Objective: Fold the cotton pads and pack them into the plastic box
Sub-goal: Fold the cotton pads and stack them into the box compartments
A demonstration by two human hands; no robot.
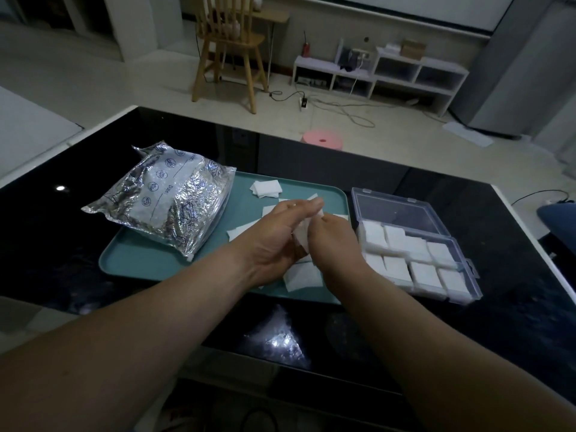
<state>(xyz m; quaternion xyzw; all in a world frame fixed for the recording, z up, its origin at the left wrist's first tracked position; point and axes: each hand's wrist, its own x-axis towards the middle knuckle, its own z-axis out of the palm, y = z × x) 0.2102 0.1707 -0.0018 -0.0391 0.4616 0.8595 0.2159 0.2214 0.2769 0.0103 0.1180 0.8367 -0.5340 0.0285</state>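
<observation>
The view is dim and bluish, darkening toward the lower corners. The black table [46, 244] mirrors a small bright spot at left and a wider glare near its front edge. The foil bag [162, 198] glints. Wide-angle distortion bows the edges; the cotton pad [301, 238] looks blurred.

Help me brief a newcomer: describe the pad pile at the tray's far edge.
On the black table, find the teal tray. Near its far rim, right of the foil bag, lies a small pile of cotton pads. Other loose pads lie nearer the person.
</observation>
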